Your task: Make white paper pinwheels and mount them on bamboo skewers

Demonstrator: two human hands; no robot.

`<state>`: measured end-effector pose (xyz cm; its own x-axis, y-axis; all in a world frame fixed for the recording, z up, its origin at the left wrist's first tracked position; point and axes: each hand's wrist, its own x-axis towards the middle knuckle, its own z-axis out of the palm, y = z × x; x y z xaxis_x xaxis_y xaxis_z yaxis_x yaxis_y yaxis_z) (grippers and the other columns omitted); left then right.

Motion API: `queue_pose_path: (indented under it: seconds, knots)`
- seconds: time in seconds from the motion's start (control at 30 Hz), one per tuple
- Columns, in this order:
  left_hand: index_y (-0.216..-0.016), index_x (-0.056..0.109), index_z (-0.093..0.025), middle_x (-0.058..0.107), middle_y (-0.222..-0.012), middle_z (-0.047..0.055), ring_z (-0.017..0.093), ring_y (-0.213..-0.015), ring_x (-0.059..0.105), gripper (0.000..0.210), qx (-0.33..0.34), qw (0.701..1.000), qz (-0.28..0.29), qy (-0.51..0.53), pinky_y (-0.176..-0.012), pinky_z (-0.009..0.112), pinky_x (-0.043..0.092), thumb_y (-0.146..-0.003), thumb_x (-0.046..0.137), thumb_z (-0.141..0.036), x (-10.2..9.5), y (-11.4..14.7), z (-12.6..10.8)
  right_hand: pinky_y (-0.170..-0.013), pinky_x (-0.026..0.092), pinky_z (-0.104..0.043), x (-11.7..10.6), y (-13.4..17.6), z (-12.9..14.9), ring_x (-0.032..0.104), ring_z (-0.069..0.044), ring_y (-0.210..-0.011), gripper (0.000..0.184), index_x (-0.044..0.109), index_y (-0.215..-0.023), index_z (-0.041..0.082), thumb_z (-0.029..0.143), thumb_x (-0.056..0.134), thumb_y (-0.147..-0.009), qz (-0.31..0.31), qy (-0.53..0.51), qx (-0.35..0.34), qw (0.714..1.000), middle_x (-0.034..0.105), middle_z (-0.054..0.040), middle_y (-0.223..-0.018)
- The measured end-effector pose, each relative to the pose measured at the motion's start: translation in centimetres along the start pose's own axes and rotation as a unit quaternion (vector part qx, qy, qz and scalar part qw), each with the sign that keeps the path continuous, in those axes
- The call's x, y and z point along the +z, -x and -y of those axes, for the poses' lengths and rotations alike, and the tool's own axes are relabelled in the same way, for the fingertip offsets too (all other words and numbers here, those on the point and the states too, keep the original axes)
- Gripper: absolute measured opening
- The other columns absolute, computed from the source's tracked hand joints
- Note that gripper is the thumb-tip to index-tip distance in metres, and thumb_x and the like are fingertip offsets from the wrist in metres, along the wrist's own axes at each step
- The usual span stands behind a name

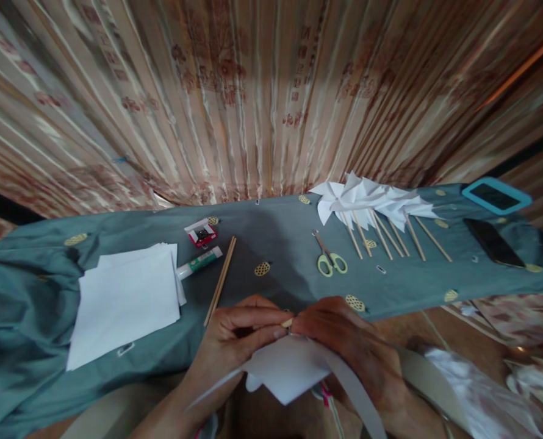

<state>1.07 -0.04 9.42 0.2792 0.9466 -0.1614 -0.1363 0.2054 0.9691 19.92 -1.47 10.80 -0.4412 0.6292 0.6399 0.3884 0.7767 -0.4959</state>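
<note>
My left hand (246,332) and my right hand (351,347) meet over my lap at the front edge of the table. The thumb and forefinger of the left pinch a wooden stick (287,322), of which only the pale end shows. Just below hangs a white paper pinwheel (292,366), its folded blades spreading under both hands. My right hand is closed against the stick's end and the pinwheel's centre; its fingertips are mostly hidden. A small metallic glint, too small to name, shows between stick and paper.
On the green cloth (280,244) lie white paper sheets (127,305), a glue stick (201,262), a red box of pins (201,233), thin wooden sticks (221,277) and scissors (329,259). Several finished pinwheels (367,198), a phone (493,242) and a blue-framed device (496,195) are at the right.
</note>
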Motion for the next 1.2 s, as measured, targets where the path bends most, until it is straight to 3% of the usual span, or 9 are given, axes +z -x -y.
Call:
queue_pose_path:
  seconds: [0.27, 0.57, 0.8, 1.0, 1.1, 1.2]
  knots:
    - [-0.076, 0.079, -0.028, 0.071, -0.074, 0.008, 0.014, -0.066, 0.061, 0.012, 0.003, 1.000, -0.009, -0.001, -0.058, 0.021, 0.048, -0.067, 0.080, -0.035, 0.1, 0.1, -0.3, -0.075, 0.058, -0.032, 0.1, 0.2, -0.1, 0.067, -0.018, -0.090, 0.037, 0.047, -0.133, 0.020, 0.025, 0.048, -0.097, 0.004, -0.018, 0.001, 1.000, 0.071, -0.0071, -0.097]
    - [-0.077, 0.079, -0.030, 0.071, -0.073, 0.007, 0.014, -0.064, 0.062, 0.010, 0.019, 0.999, -0.019, -0.025, -0.054, 0.020, 0.049, -0.068, 0.078, -0.029, 0.0, 0.3, -0.6, -0.073, 0.058, -0.033, 0.7, 0.0, 0.0, 0.065, -0.018, -0.088, 0.034, 0.051, -0.128, 0.018, 0.024, 0.050, -0.095, -0.034, -0.053, 0.006, 0.998, 0.069, -0.0079, -0.094]
    - [-0.075, 0.079, -0.030, 0.069, -0.068, 0.007, 0.014, -0.057, 0.061, 0.006, 0.042, 0.997, -0.037, -0.045, -0.047, 0.020, 0.047, -0.070, 0.077, -0.031, 0.2, 0.7, -0.8, -0.073, 0.059, -0.034, 0.6, 0.2, 0.1, 0.065, -0.020, -0.092, 0.038, 0.050, -0.131, 0.018, 0.023, 0.052, -0.094, -0.009, -0.058, 0.017, 0.998, 0.070, -0.0089, -0.098]
    - [-0.078, 0.079, -0.033, 0.071, -0.068, 0.005, 0.014, -0.062, 0.065, 0.010, 0.080, 0.992, -0.032, -0.087, -0.055, 0.021, 0.052, -0.073, 0.074, -0.025, 0.0, 0.9, -1.2, -0.076, 0.059, -0.038, 0.6, 0.8, 0.0, 0.064, -0.022, -0.098, 0.053, 0.041, -0.142, 0.018, 0.015, 0.055, -0.090, 0.012, -0.040, 0.027, 0.999, 0.069, -0.0106, -0.108]
    - [-0.076, 0.079, -0.033, 0.071, -0.068, 0.004, 0.014, -0.061, 0.064, 0.012, 0.091, 0.990, -0.041, -0.102, -0.055, 0.021, 0.052, -0.073, 0.074, -0.023, -0.1, 0.9, -1.2, -0.077, 0.059, -0.037, 0.6, 0.6, 0.1, 0.065, -0.022, -0.098, 0.052, 0.044, -0.140, 0.018, 0.013, 0.055, -0.090, 0.028, -0.036, 0.030, 0.999, 0.070, -0.0098, -0.106]
    - [-0.075, 0.079, -0.032, 0.071, -0.067, 0.004, 0.015, -0.061, 0.065, 0.009, 0.088, 0.989, -0.053, -0.102, -0.054, 0.022, 0.052, -0.072, 0.075, -0.025, -0.1, 0.8, -1.0, -0.073, 0.059, -0.036, 0.8, 0.3, 0.2, 0.066, -0.022, -0.093, 0.047, 0.047, -0.137, 0.017, 0.017, 0.054, -0.091, 0.005, -0.035, 0.024, 0.999, 0.071, -0.0100, -0.100]
